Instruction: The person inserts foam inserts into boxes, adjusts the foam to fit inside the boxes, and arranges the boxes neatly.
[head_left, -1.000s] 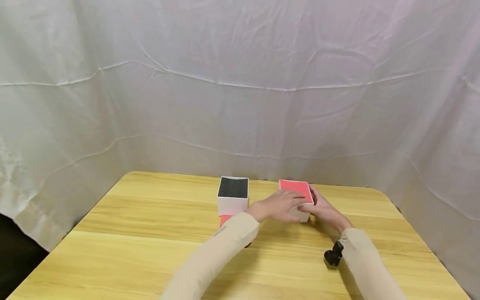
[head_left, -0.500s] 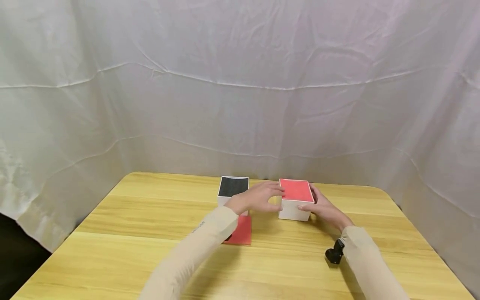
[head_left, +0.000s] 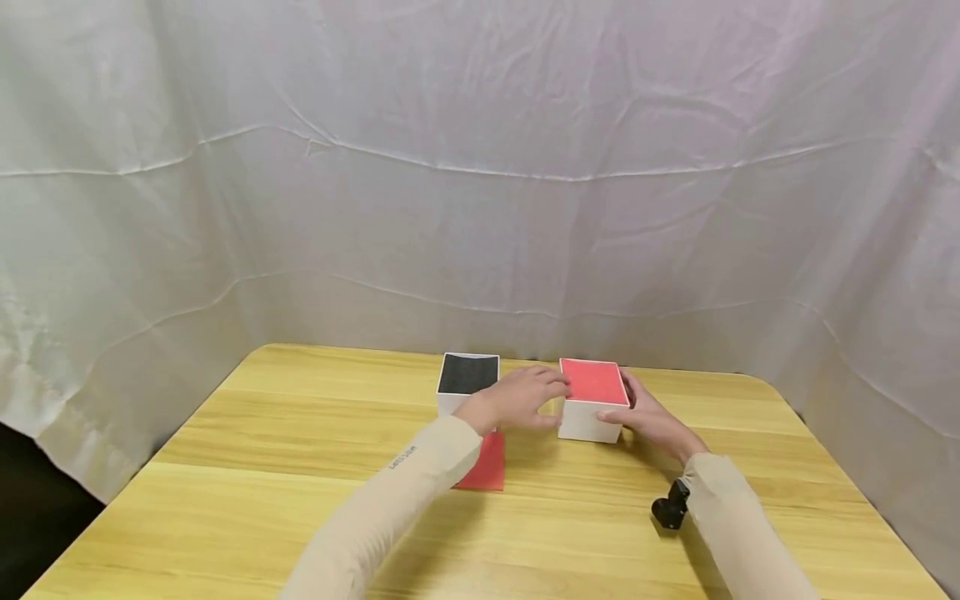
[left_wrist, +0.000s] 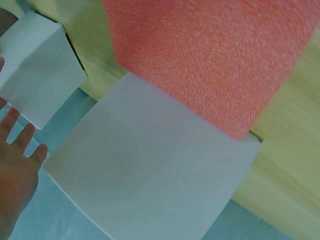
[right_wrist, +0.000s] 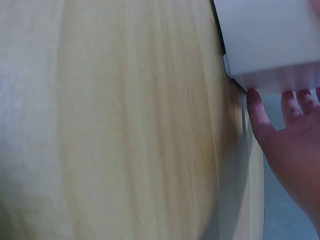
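Note:
A white box with a red top (head_left: 592, 400) stands at the far middle of the wooden table (head_left: 285, 500). My left hand (head_left: 528, 397) lies against its left side with fingers relaxed. Straight fingers of my right hand (head_left: 647, 417) lie along its right side, the thumb at the front corner. In the right wrist view those fingertips (right_wrist: 255, 100) touch the box's white wall (right_wrist: 270, 40). A white box with a black top (head_left: 467, 382) stands just to the left. A flat red foam sheet (head_left: 483, 471) lies before it, also in the left wrist view as the red sheet (left_wrist: 210, 55).
A white cloth (head_left: 480, 183) hangs behind and around the table. A small black camera (head_left: 670, 506) sits at my right wrist. The table's rounded far corners and right edge lie near the boxes.
My left hand slid off the red top to the box's left side, and its arm swung left, uncovering the red sheet. The right hand stayed put.

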